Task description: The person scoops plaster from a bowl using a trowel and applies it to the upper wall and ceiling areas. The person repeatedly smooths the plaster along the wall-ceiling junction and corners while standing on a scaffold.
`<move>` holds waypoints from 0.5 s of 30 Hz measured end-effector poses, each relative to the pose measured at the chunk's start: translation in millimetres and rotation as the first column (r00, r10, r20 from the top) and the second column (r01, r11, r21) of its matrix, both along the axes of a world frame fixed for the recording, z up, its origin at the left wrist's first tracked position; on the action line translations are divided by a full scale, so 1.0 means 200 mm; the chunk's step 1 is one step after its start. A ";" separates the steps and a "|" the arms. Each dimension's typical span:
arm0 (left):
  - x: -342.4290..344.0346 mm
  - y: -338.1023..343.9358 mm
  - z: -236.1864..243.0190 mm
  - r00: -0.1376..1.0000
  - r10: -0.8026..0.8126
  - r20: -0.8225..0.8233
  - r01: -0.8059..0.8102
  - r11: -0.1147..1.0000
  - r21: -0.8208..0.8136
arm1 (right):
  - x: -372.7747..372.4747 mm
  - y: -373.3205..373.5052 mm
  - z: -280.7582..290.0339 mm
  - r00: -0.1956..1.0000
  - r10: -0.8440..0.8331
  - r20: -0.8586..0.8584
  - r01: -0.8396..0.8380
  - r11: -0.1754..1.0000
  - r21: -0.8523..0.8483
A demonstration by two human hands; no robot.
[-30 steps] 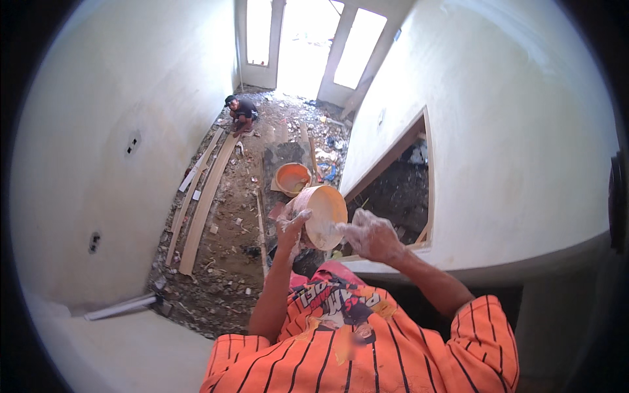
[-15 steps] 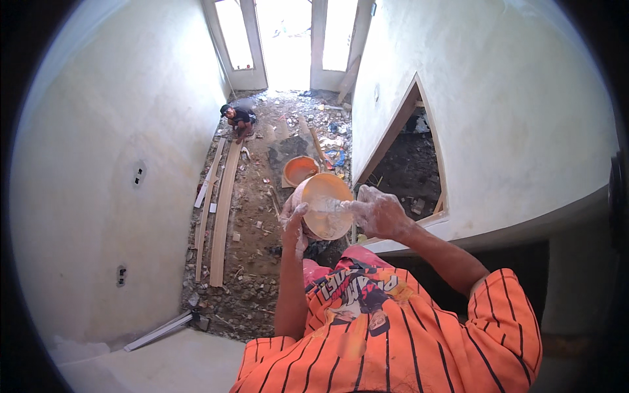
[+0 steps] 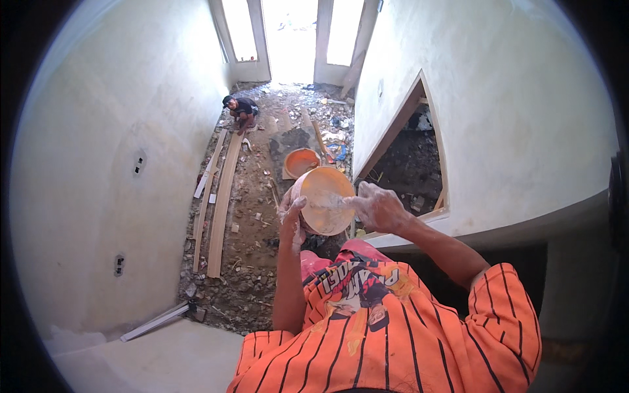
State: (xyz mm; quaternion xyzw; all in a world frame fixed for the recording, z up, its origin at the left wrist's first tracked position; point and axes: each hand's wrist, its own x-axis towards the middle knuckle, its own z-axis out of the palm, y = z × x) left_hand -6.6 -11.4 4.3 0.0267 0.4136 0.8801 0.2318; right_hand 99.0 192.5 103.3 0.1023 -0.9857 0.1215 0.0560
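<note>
A round, pale orange tub (image 3: pixel 319 179) tilts in front of my chest, its mouth toward me and its inside smeared with white. My left hand (image 3: pixel 291 215) grips its left side, thumb by the rim. My right hand (image 3: pixel 382 208), coated in white dust, is closed at the right rim around a thin whitish tool (image 3: pixel 335 202) that reaches into the tub. Its exact kind is unclear, since fingers and paste cover most of it. Below and beyond the tub, an orange bucket (image 3: pixel 287 164) stands on a board on the ground.
Long wooden planks (image 3: pixel 225 213) lie on the rubble-strewn floor at left. A person (image 3: pixel 244 110) crouches at their far end. Plastered walls rise on both sides; the right one (image 3: pixel 517 131) has a framed opening (image 3: pixel 385 141). A bright doorway (image 3: pixel 290 46) stands at the far end.
The view has shifted slightly. Both hands keep hold of the tub and the tool, with the tool still inside the tub. The crouching person has raised the upper body a little.
</note>
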 end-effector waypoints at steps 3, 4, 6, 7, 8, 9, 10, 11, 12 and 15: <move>0.00 -0.02 -0.05 1.000 -0.015 -0.012 0.015 1.000 -0.018 | 0.06 0.01 -0.02 0.997 0.058 0.052 -0.058 0.998 -0.008; 0.01 -0.02 -0.05 1.000 -0.012 0.000 0.012 1.000 -0.018 | 0.06 0.02 -0.02 0.994 0.082 0.070 -0.082 0.997 -0.012; 0.02 -0.01 -0.06 1.000 -0.008 0.025 0.008 1.000 -0.018 | 0.06 0.02 0.00 0.993 0.077 0.094 -0.077 0.997 -0.003; 0.02 -0.02 -0.05 1.000 -0.022 0.011 0.023 0.999 -0.044 | 0.04 0.01 0.03 0.994 0.050 0.096 -0.051 0.999 0.005; 0.04 -0.02 -0.03 0.999 -0.036 0.001 0.036 0.997 -0.068 | 0.01 -0.01 0.09 0.995 0.025 0.101 -0.027 1.000 0.013; 0.04 -0.02 -0.01 0.999 -0.051 -0.009 0.050 0.994 -0.093 | -0.02 -0.01 0.12 0.994 -0.001 0.106 -0.001 1.000 0.022; 0.04 -0.02 -0.02 0.998 -0.058 -0.015 0.056 0.994 -0.094 | -0.05 0.00 0.13 0.996 -0.012 0.089 0.006 0.998 0.066; 0.04 -0.03 -0.04 0.998 -0.064 -0.022 0.062 0.994 -0.095 | -0.07 0.01 0.14 0.997 -0.023 0.080 0.017 0.997 0.078; 0.04 -0.03 -0.04 0.997 -0.071 -0.028 0.068 0.993 -0.096 | -0.07 0.01 0.14 0.997 -0.035 0.071 0.028 0.996 0.089; 0.07 -0.07 0.00 0.992 -0.125 -0.005 0.124 0.987 -0.101 | -0.08 0.08 0.09 0.997 -0.046 0.062 0.039 0.993 0.111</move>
